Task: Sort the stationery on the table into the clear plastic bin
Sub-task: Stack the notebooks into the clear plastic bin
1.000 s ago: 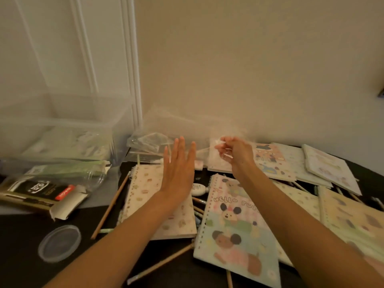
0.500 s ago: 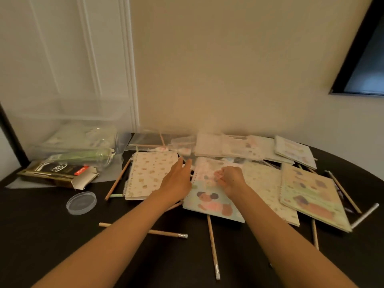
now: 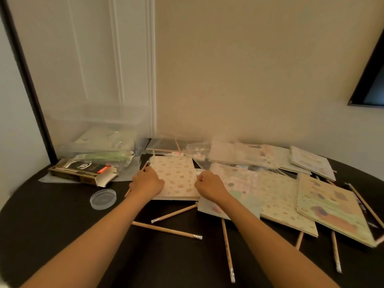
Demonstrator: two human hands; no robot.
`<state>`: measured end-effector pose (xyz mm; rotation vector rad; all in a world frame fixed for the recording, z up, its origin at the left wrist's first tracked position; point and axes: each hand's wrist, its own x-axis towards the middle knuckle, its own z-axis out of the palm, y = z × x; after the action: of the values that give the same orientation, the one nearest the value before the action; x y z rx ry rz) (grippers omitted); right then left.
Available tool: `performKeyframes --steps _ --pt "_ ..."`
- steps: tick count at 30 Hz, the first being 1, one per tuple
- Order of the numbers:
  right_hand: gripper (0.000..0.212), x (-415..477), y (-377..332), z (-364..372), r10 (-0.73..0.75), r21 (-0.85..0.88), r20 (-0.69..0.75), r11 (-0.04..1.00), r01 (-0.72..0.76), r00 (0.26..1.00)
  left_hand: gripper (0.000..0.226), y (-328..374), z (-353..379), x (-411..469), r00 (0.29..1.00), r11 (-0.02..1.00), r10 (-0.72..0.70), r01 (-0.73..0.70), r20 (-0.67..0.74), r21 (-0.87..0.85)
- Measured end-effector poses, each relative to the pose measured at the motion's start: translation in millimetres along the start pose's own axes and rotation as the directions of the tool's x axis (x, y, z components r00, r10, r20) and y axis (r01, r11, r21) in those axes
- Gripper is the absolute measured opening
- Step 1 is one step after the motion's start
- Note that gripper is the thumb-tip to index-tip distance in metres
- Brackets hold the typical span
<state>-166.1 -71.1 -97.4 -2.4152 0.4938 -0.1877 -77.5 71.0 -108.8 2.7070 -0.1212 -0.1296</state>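
Notebook [image 3: 175, 177] side edges held: left grip [image 3: 147, 181], right grip [image 3: 209, 187], fingers curled.

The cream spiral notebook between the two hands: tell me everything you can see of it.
The cream spiral notebook has a paper-like cover strewn with small pastel spots, too blurred to identify. A wire spiral shows at its left edge. It is closed and lies flat, or nearly so, on the dark table, right of the clear plastic bin. The left hand grips the spiral edge and the right hand the opposite edge, fingers curled. Whether it touches neighbouring notebooks cannot be told.
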Motion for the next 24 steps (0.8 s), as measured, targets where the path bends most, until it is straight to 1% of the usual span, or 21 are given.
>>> performKeyframes --steps 1,2,3,4,5,6,8,9,11,13,15,17,18,19,20,21,22,23,24 --pt "0.026 4.7 0.0 3.7 0.023 0.003 0.037 1.000 -0.023 0.999 0.059 -3.2 0.8 3.9 1.000 0.999 -0.013 0.014 0.010 -0.049" --pt "0.023 6.0 0.0 4.5 0.046 0.030 0.061 0.998 -0.048 0.997 0.060 -5.5 2.8 4.9 0.999 0.995 -0.026 0.029 0.029 -0.099" --pt "0.012 10.2 -2.1 5.3 0.066 0.065 0.078 0.995 -0.071 0.995 0.058 -8.0 3.9 8.7 0.998 0.988 -0.040 0.046 0.048 -0.148" --pt "0.010 11.0 -2.0 4.1 0.093 0.092 0.086 0.991 -0.100 0.992 0.053 -9.4 5.3 7.4 0.996 0.975 -0.052 0.066 0.070 -0.211" --pt "0.025 12.6 -2.5 2.6 0.128 0.111 0.093 0.984 -0.138 0.987 0.047 -10.8 6.9 8.0 0.994 0.951 -0.066 0.088 0.082 -0.296" --pt "0.033 15.4 -3.0 2.8 0.163 0.130 0.106 0.976 -0.176 0.981 0.043 -12.3 8.7 9.7 0.992 0.910 -0.083 0.112 0.091 -0.399" --pt "0.036 19.1 -1.9 2.2 0.193 0.155 0.124 0.965 -0.211 0.973 0.038 -11.3 8.6 9.6 0.990 0.780 -0.098 0.138 0.098 -0.611" --pt "0.036 20.9 -1.8 1.6 0.201 0.170 0.143 0.960 -0.224 0.969 0.031 -9.5 7.1 8.3 0.992 0.712 -0.091 0.125 0.087 -0.690" --pt "0.037 23.5 -3.0 -1.0 0.209 0.179 0.174 0.954 -0.239 0.962 0.009 -3.7 0.3 5.5 0.998 0.604 -0.059 0.052 0.021 -0.795" --pt "0.040 26.1 -3.6 -2.9 0.215 0.185 0.195 0.950 -0.251 0.957 0.011 4.7 -9.9 -0.5 0.998 0.523 -0.023 -0.033 -0.053 -0.852" --pt "0.040 25.9 -6.4 -5.8 0.219 0.218 0.185 0.941 -0.257 0.958 0.011 11.4 -20.4 -7.6 0.992 0.459 0.016 -0.115 -0.122 -0.881" --pt "0.036 26.6 -7.6 -10.0 0.201 0.370 0.138 0.898 -0.239 0.970 0.013 14.5 -30.2 -13.9 0.985 0.359 0.043 -0.173 -0.169 -0.917" --pt "0.033 26.2 -8.6 -13.9 0.185 0.487 0.131 0.844 -0.225 0.974 0.014 14.9 -35.5 -17.2 0.985 0.308 0.048 -0.171 -0.165 -0.936" --pt "0.028 25.6 -10.0 -18.9 0.162 0.609 0.144 0.763 -0.217 0.976 0.014 14.2 -40.7 -19.7 0.988 0.256 0.047 -0.156 -0.148 -0.954" --pt "0.024 24.0 -11.7 -26.0 0.123 0.723 0.178 0.657 -0.214 0.976 0.014 13.6 -45.6 -21.5 0.990 0.205 0.053 -0.137 -0.128 -0.969" --pt "0.022 22.6 -13.9 -33.0 0.071 0.824 0.216 0.522 -0.221 0.974 0.013 13.0 -50.4 -23.2 0.992 0.161 0.071 -0.116 -0.106 -0.980" --pt "0.022 19.7 -16.9 -40.7 0.019 0.899 0.240 0.373 -0.229 0.971 0.012 13.5 -55.1 -25.2 0.991 0.138 0.102 -0.095 -0.081 -0.986" --pt "0.025 18.3 -18.3 -48.2 -0.012 0.943 0.236 0.243 -0.226 0.972 0.012 15.7 -59.2 -27.1 0.989 0.137 0.137 -0.077 -0.058 -0.988" --pt "0.029 17.3 -19.1 -54.5 -0.019 0.966 0.214 0.149 -0.209 0.977 0.012 18.1 -62.1 -28.2 0.986 0.140 0.164 -0.059 -0.035 -0.988"
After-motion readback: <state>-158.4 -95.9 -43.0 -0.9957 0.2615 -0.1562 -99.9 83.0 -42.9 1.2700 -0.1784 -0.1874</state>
